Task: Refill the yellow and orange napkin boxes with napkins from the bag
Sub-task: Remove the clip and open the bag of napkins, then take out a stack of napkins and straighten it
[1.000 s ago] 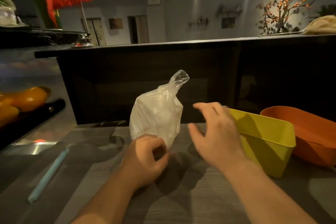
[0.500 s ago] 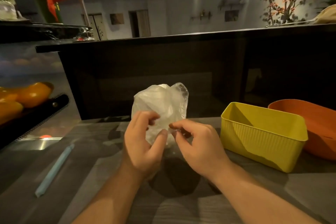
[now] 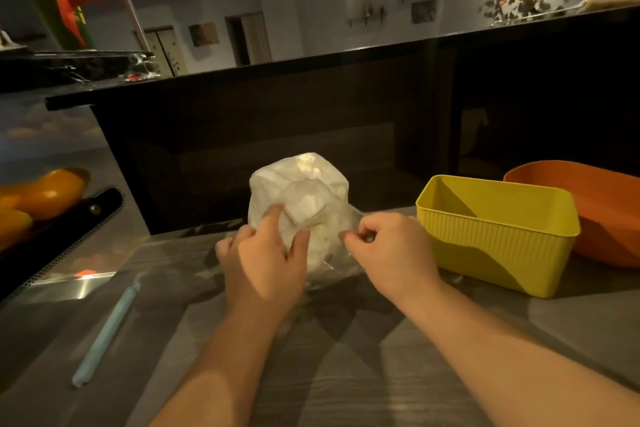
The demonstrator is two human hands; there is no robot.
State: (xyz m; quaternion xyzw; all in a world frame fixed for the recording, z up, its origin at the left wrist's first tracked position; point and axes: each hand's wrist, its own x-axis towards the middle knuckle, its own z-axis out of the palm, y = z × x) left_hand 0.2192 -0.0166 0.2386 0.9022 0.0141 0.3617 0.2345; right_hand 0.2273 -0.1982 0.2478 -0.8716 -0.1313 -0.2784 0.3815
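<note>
Edges of bag (image 3: pixel 301 191) were gripped: 7 o'clock by left hand (image 3: pixel 266 265), 3 o'clock pinched by right hand (image 3: pixel 393 251); bare table (image 3: pixel 332 378) was left at 6 o'clock.

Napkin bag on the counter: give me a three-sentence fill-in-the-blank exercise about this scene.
The left hand and right hand both hold the plastic ____.
The box nearest the right hand is coloured ____.
The pale blue stick lies to the ____ of both hands.
Missing words: bag, yellow, left.
</note>
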